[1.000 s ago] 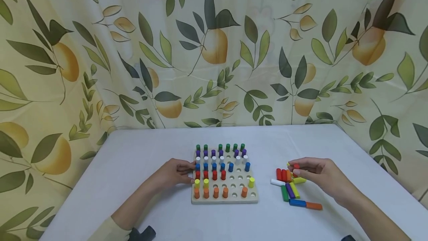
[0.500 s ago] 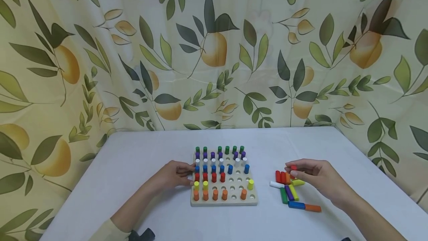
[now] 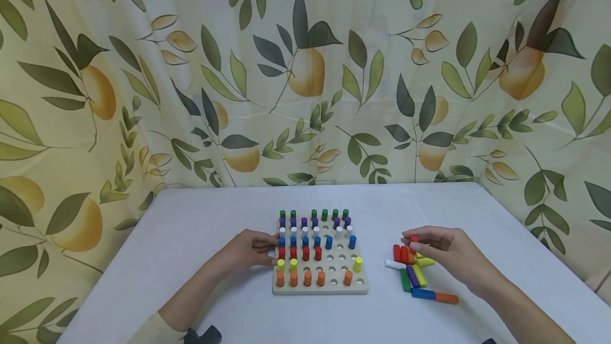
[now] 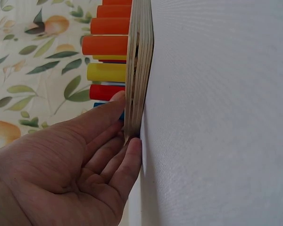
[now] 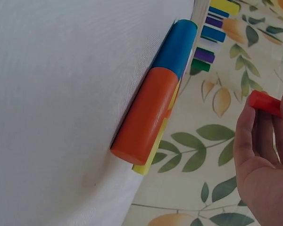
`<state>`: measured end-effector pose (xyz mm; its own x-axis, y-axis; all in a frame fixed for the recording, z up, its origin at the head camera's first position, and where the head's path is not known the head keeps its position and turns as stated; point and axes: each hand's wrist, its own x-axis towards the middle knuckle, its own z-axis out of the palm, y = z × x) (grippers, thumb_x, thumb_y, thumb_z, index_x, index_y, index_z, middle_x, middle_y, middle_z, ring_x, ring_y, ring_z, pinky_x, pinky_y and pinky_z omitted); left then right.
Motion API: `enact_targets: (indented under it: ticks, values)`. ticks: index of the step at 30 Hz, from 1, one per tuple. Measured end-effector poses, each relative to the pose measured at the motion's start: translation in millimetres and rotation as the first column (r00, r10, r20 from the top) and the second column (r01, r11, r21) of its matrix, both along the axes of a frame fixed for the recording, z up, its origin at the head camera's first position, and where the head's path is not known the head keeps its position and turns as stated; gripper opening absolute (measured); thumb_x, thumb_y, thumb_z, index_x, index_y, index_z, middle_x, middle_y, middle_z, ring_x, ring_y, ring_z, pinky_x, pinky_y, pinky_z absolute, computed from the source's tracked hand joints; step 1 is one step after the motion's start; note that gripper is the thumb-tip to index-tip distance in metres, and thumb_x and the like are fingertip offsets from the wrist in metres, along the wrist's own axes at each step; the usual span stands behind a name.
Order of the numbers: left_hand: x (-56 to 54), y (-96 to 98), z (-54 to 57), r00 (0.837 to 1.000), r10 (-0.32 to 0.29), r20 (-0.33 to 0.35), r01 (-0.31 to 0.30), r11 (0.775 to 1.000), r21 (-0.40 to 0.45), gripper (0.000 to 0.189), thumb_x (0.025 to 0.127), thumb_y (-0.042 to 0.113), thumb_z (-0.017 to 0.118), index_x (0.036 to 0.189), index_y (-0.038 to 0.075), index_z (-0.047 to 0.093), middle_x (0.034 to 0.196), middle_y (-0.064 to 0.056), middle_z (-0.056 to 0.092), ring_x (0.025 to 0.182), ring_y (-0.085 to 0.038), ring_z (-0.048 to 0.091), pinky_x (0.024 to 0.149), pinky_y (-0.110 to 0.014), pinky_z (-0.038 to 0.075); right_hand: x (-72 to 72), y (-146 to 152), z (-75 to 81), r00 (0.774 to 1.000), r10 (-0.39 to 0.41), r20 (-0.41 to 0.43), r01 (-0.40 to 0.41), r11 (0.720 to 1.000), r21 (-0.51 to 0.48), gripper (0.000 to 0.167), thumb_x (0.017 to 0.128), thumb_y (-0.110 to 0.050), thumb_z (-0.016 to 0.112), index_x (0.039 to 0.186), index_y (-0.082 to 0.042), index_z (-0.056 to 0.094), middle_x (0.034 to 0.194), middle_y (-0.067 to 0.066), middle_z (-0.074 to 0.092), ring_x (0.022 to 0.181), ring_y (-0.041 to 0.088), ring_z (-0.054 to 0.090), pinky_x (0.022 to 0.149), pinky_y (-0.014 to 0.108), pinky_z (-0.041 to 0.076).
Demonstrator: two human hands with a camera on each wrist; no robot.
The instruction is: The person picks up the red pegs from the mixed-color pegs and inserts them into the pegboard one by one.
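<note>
The left hand (image 3: 245,251) is gripping the left edge of the wooden pegboard (image 3: 320,290), which is lying on the white-covered worktop (image 3: 219,206) with coloured pegs standing in rows, green at the far side and orange at the near side. To the right of the board, the right hand (image 3: 446,251) is pinching a red peg (image 5: 264,102) just above a loose group of pegs, where a blue peg (image 3: 422,293) and an orange peg (image 3: 446,298) are lying end to end nearest the person.
</note>
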<state>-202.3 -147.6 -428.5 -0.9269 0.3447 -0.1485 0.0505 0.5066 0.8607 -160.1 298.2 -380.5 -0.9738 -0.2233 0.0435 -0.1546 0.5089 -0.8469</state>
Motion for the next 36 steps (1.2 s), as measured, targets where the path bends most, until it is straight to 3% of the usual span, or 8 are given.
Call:
enact_targets:
  ticks: [24, 36]
  values:
    - [0.8, -0.2, -0.5, 1.0, -0.007, -0.001, 0.007, 1.0, 0.007, 0.041, 0.083, 0.006, 0.087, 0.122, 0.004, 0.075, 0.144, -0.016, 0.059, 0.13, -0.03, 0.06, 0.101, -0.041, 0.053, -5.0, -20, 2.2, 0.999, 0.032, 0.019, -0.032, 0.999, -0.042, 0.033, 0.1, -0.016, 0.071, 0.131, -0.003, 0.069, 0.127, 0.016, 0.07, 0.115, 0.034, 0.067, 0.09, 0.033, 0.059]
    - [0.1, -0.9, -0.9, 1.0, -0.013, -0.006, 0.013, 1.0, 0.018, 0.041, 0.083, 0.006, 0.087, 0.122, 0.003, 0.074, 0.145, -0.016, 0.058, 0.13, -0.031, 0.059, 0.1, -0.039, 0.054, -12.7, -39, 9.8, 0.997, 0.082, -0.006, -0.083, 0.995, -0.055, 0.03, 0.099, -0.016, 0.072, 0.128, -0.005, 0.07, 0.125, 0.015, 0.07, 0.11, 0.027, 0.07, 0.091, 0.034, 0.059]
